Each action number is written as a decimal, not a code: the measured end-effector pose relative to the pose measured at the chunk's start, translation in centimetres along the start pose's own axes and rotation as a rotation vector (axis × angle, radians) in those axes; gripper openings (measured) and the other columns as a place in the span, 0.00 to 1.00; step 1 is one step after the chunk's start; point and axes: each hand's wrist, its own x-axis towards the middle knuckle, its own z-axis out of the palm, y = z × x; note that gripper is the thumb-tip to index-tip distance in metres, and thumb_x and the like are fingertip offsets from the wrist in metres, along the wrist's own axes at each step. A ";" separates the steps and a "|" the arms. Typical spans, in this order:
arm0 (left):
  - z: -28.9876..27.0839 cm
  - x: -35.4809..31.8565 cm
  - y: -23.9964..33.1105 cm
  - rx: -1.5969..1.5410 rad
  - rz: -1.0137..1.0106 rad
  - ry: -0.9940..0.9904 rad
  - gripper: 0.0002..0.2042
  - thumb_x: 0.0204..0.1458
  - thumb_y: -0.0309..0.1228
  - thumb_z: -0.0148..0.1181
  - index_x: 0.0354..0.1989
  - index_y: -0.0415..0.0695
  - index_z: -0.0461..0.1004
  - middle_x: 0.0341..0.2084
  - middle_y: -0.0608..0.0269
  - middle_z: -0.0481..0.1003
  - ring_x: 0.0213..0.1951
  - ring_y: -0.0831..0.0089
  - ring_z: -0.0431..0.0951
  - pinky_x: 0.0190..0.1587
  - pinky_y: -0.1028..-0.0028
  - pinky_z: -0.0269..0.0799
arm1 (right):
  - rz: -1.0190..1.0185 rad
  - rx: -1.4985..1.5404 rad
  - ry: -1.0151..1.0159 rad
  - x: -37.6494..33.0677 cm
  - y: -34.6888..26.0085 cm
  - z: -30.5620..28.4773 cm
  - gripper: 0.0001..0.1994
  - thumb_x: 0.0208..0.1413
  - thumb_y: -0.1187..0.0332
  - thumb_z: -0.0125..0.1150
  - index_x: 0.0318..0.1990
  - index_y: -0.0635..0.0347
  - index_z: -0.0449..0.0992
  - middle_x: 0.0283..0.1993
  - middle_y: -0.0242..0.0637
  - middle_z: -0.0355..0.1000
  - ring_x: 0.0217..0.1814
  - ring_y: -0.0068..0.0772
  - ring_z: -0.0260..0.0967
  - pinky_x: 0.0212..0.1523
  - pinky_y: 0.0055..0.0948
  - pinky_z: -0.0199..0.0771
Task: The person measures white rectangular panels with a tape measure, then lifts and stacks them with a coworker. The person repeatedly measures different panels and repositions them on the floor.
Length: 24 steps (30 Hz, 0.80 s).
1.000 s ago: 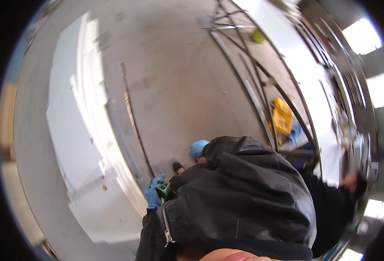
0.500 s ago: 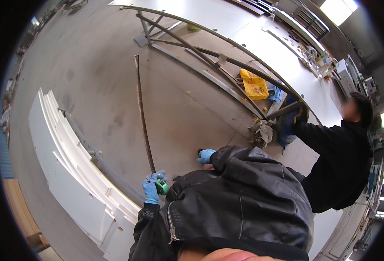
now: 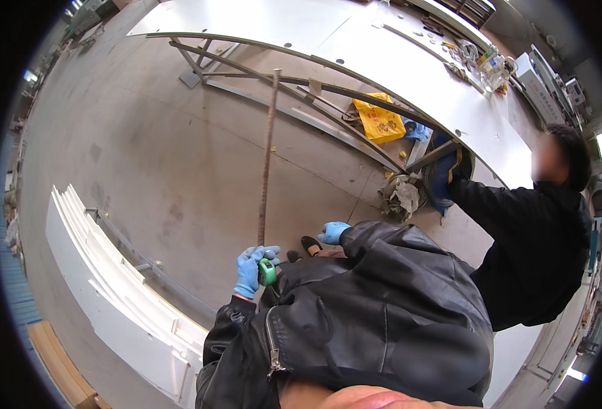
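My left hand (image 3: pixel 249 270), in a blue glove, is closed around a green tape measure (image 3: pixel 267 273) in front of my jacket. A long, narrow brown strip (image 3: pixel 268 153), seemingly its extended blade, rises from that hand and stretches forward over the floor. Its far end overlaps the table frame in the picture; whether they touch I cannot tell. My right hand (image 3: pixel 333 232), also gloved in blue, hangs beside my jacket with its fingers loosely curved. Nothing shows in it, and its palm is hidden.
Ahead stands a long white-topped table (image 3: pixel 246 20) on a metal frame. Beneath it lies a yellow bag (image 3: pixel 380 119), with crumpled wrapping (image 3: pixel 403 196) nearby. White panels (image 3: pixel 103 286) are stacked on the left. A person in black (image 3: pixel 529 238) is close on my right.
The view has shifted. The strip's far end has swung right, now across the table frame. My left hand still holds the tape measure; my right hand has moved slightly right in the picture.
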 end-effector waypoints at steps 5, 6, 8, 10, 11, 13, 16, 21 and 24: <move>3.9 4.5 2.8 0.131 -0.090 -0.105 0.10 0.62 0.28 0.53 0.35 0.32 0.74 0.38 0.41 0.80 0.28 0.65 0.81 0.32 0.69 0.82 | -0.030 0.183 0.111 -1.1 2.4 -0.3 0.22 0.56 0.49 0.57 0.47 0.56 0.81 0.48 0.49 0.78 0.53 0.51 0.75 0.55 0.43 0.71; 4.8 5.5 3.4 0.140 -0.108 -0.121 0.10 0.62 0.28 0.53 0.35 0.32 0.73 0.38 0.41 0.80 0.27 0.66 0.81 0.32 0.69 0.82 | -0.049 0.206 0.126 -1.2 3.0 -1.2 0.22 0.56 0.50 0.56 0.48 0.56 0.81 0.48 0.49 0.78 0.53 0.51 0.75 0.55 0.43 0.71; 6.9 7.5 4.1 0.137 -0.123 -0.163 0.09 0.62 0.28 0.52 0.35 0.33 0.73 0.38 0.41 0.80 0.27 0.66 0.81 0.32 0.69 0.82 | -0.048 0.276 0.254 -1.3 4.3 -4.0 0.23 0.57 0.50 0.58 0.51 0.58 0.79 0.51 0.48 0.77 0.56 0.48 0.74 0.56 0.41 0.71; 9.1 10.0 4.9 0.174 -0.147 -0.201 0.09 0.63 0.27 0.52 0.35 0.33 0.73 0.38 0.40 0.80 0.28 0.66 0.82 0.32 0.69 0.82 | -0.053 0.275 0.490 -1.2 5.5 -7.0 0.23 0.57 0.51 0.60 0.52 0.58 0.78 0.51 0.47 0.78 0.55 0.48 0.74 0.56 0.40 0.72; 10.2 11.2 5.3 0.187 -0.156 -0.224 0.09 0.63 0.27 0.52 0.35 0.33 0.73 0.38 0.40 0.80 0.28 0.66 0.82 0.32 0.69 0.82 | -0.049 0.356 0.587 -1.2 6.3 -8.7 0.19 0.57 0.51 0.55 0.47 0.52 0.79 0.46 0.49 0.78 0.52 0.51 0.74 0.54 0.43 0.72; 13.0 14.5 6.2 0.201 -0.159 -0.274 0.09 0.63 0.27 0.51 0.34 0.33 0.73 0.38 0.40 0.80 0.28 0.64 0.82 0.33 0.70 0.82 | 0.013 0.488 0.784 -0.9 8.0 -12.6 0.20 0.56 0.54 0.59 0.49 0.56 0.78 0.49 0.47 0.78 0.54 0.50 0.75 0.57 0.40 0.72; 18.4 20.5 7.2 0.256 -0.147 -0.346 0.10 0.63 0.27 0.51 0.34 0.33 0.74 0.38 0.40 0.80 0.29 0.63 0.82 0.33 0.69 0.81 | -0.077 0.439 1.085 -0.2 12.0 -20.7 0.20 0.54 0.57 0.64 0.50 0.60 0.77 0.53 0.49 0.76 0.57 0.51 0.72 0.58 0.40 0.71; 28.8 30.3 7.3 0.247 -0.163 -0.276 0.09 0.63 0.27 0.51 0.36 0.33 0.74 0.37 0.40 0.80 0.29 0.62 0.83 0.32 0.69 0.81 | -0.158 0.132 1.403 0.9 20.5 -35.4 0.17 0.52 0.66 0.64 0.49 0.63 0.76 0.57 0.50 0.74 0.58 0.52 0.71 0.60 0.42 0.70; 35.0 35.2 7.1 0.252 -0.173 -0.281 0.08 0.63 0.27 0.51 0.37 0.33 0.73 0.37 0.40 0.80 0.29 0.62 0.82 0.32 0.70 0.80 | -0.094 0.093 1.417 2.1 25.2 -42.5 0.17 0.53 0.66 0.64 0.49 0.62 0.75 0.59 0.49 0.72 0.61 0.51 0.69 0.63 0.43 0.68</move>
